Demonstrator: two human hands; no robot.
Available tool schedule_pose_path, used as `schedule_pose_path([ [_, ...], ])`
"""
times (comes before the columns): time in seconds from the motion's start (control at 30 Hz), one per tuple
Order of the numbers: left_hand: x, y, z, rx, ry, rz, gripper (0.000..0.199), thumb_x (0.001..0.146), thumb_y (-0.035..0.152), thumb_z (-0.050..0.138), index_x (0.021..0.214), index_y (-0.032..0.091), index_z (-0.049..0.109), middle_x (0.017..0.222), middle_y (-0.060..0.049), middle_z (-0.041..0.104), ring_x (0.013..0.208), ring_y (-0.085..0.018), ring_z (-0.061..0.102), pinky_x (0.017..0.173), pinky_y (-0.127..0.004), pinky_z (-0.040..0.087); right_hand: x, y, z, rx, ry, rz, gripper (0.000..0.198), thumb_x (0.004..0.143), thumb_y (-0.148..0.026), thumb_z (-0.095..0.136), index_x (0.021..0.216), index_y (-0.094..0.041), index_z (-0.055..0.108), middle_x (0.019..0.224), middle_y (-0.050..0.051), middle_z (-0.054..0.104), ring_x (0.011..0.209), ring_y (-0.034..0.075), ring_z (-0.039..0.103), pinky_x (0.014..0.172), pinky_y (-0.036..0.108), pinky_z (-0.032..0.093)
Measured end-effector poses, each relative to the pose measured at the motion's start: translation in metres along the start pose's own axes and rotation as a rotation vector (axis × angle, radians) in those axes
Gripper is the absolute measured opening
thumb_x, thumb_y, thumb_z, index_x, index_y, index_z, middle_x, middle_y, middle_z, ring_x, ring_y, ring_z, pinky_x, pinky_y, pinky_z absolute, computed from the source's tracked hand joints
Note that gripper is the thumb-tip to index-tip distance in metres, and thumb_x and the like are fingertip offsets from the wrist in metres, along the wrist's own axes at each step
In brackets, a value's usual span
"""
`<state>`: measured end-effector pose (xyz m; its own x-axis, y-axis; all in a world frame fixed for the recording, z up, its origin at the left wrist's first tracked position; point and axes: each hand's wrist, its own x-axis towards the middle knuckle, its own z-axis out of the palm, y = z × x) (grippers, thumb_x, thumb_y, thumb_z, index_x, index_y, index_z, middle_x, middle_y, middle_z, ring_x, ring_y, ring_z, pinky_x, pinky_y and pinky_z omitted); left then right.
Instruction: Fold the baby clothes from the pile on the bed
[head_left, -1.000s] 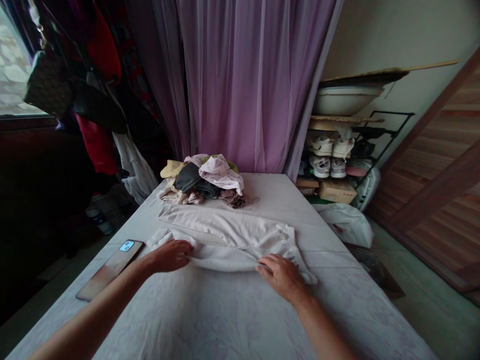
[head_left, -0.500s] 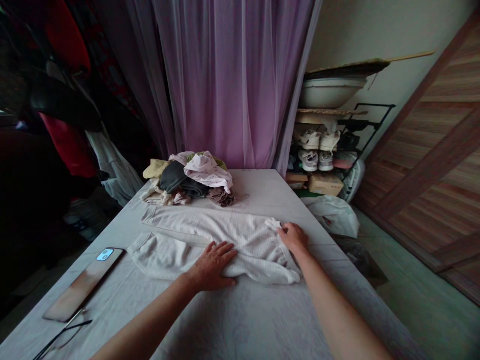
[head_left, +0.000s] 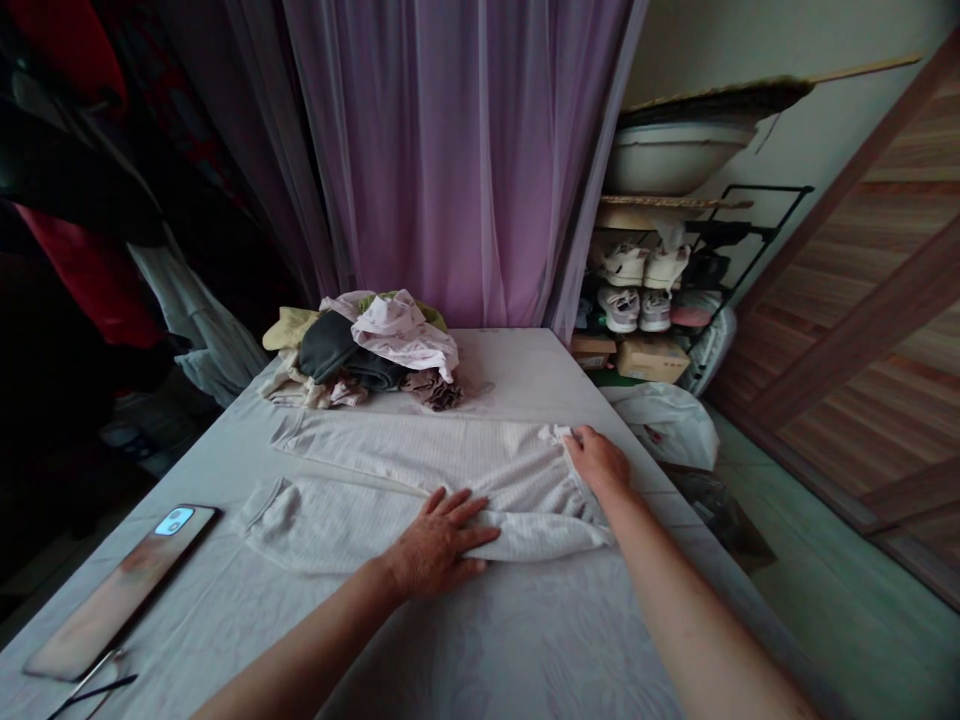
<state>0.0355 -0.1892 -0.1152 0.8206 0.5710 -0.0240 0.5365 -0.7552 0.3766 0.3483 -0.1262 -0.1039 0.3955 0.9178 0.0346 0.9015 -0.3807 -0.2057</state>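
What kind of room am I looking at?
Probably a room in someone's home, perhaps a bedroom, though I can't be sure: a purple curtain hangs behind a heap of clothes, and pairs of shoes are stored at the right.

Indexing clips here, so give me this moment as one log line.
left hand: spread on pale pants | right hand: at waistband | clothes pile: beyond pants

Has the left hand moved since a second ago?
Yes: the left hand has moved right, farther from the phone, along the pale pants.
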Motion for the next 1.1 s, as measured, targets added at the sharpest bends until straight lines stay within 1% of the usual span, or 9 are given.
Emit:
schedule_pose_path([
  [0.07, -0.002, 0.002, -0.009, -0.018, 0.033, 0.033, 0.054, 0.091, 0.062, 0.044, 0.135, 0.034, 0.055, 0.151, -0.009, 0.044, 0.139, -0.035, 0.037, 0.112, -0.060, 0.023, -0.010, -0.007, -0.006, 0.005, 0.103, -0.060, 0.040, 0.095, -0.034, 0.042, 0.129, -0.017, 0.056, 0.119, 0.015, 0.065, 0.104, 0.024, 0.063, 0.083, 0.031, 0.044],
  [0.13, 0.002, 0.003, -0.020, -0.050, 0.054, 0.057, 0.050, 0.095, 0.060, 0.036, 0.121, 0.029, 0.065, 0.130, -0.008, 0.064, 0.122, -0.030, 0.055, 0.107, -0.049, 0.035, -0.024, -0.018, -0.011, 0.024, 0.173, -0.191, 0.036, 0.095, -0.027, 0.041, 0.124, -0.017, 0.059, 0.122, 0.014, 0.064, 0.107, 0.023, 0.061, 0.086, 0.030, 0.043],
  [0.23, 0.019, -0.002, -0.034, -0.077, 0.112, -0.009, 0.055, 0.101, 0.049, 0.024, 0.101, 0.022, 0.071, 0.096, -0.006, 0.074, 0.092, -0.021, 0.067, 0.092, -0.035, 0.046, -0.048, -0.038, -0.009, 0.028, 0.090, -0.414, 0.030, 0.095, -0.022, 0.039, 0.097, -0.021, 0.069, 0.100, 0.008, 0.070, 0.094, 0.019, 0.063, 0.082, 0.028, 0.043],
  [0.33, 0.046, -0.013, -0.039, -0.026, 0.191, -0.083, 0.046, 0.100, 0.045, 0.031, 0.113, 0.022, 0.069, 0.113, -0.007, 0.072, 0.106, -0.022, 0.064, 0.096, -0.035, 0.045, -0.066, -0.047, 0.002, 0.028, 0.015, -0.568, 0.024, 0.092, -0.024, 0.048, 0.085, -0.021, 0.070, 0.092, 0.006, 0.069, 0.091, 0.018, 0.062, 0.081, 0.028, 0.044],
  [0.47, 0.082, -0.036, -0.029, 0.059, 0.091, -0.130, 0.043, 0.099, 0.045, 0.035, 0.132, 0.029, 0.058, 0.142, -0.006, 0.055, 0.135, -0.027, 0.044, 0.111, -0.048, 0.032, -0.077, -0.034, 0.018, 0.091, 0.066, -0.579, 0.021, 0.092, -0.026, 0.051, 0.095, -0.020, 0.071, 0.104, 0.008, 0.067, 0.098, 0.019, 0.061, 0.088, 0.030, 0.045],
  [0.67, 0.111, -0.067, -0.023, 0.169, 0.070, -0.380, 0.050, 0.097, 0.051, 0.037, 0.143, 0.034, 0.044, 0.158, -0.008, 0.032, 0.144, -0.035, 0.026, 0.111, -0.062, 0.021, -0.093, -0.002, 0.033, 0.202, 0.194, -0.616, 0.032, 0.088, -0.023, 0.054, 0.118, -0.021, 0.065, 0.128, 0.010, 0.060, 0.115, 0.023, 0.055, 0.100, 0.037, 0.044],
  [0.87, 0.144, -0.054, -0.040, 0.219, 0.182, -0.403, 0.037, 0.096, 0.037, 0.041, 0.122, 0.022, 0.064, 0.132, -0.014, 0.060, 0.122, -0.033, 0.053, 0.105, -0.053, 0.034, -0.100, 0.001, 0.028, 0.287, 0.172, -0.606, 0.020, 0.089, -0.020, 0.051, 0.089, -0.023, 0.070, 0.098, 0.006, 0.066, 0.093, 0.019, 0.060, 0.087, 0.032, 0.047],
  [1.0, 0.185, -0.039, -0.043, 0.182, 0.188, -0.342, 0.041, 0.096, 0.041, 0.043, 0.126, 0.019, 0.061, 0.126, -0.013, 0.064, 0.115, -0.027, 0.059, 0.100, -0.039, 0.041, -0.098, -0.002, 0.024, 0.263, 0.144, -0.588, 0.019, 0.089, -0.019, 0.052, 0.089, -0.023, 0.071, 0.100, 0.006, 0.067, 0.094, 0.019, 0.059, 0.087, 0.033, 0.046],
  [1.1, 0.212, -0.034, -0.040, 0.163, 0.141, -0.316, 0.044, 0.089, 0.053, 0.053, 0.115, 0.021, 0.068, 0.113, -0.013, 0.070, 0.105, -0.028, 0.063, 0.091, -0.037, 0.046, -0.099, -0.001, 0.024, 0.272, 0.143, -0.589, 0.019, 0.089, -0.019, 0.052, 0.090, -0.024, 0.070, 0.102, 0.006, 0.067, 0.097, 0.020, 0.059, 0.089, 0.034, 0.045],
])
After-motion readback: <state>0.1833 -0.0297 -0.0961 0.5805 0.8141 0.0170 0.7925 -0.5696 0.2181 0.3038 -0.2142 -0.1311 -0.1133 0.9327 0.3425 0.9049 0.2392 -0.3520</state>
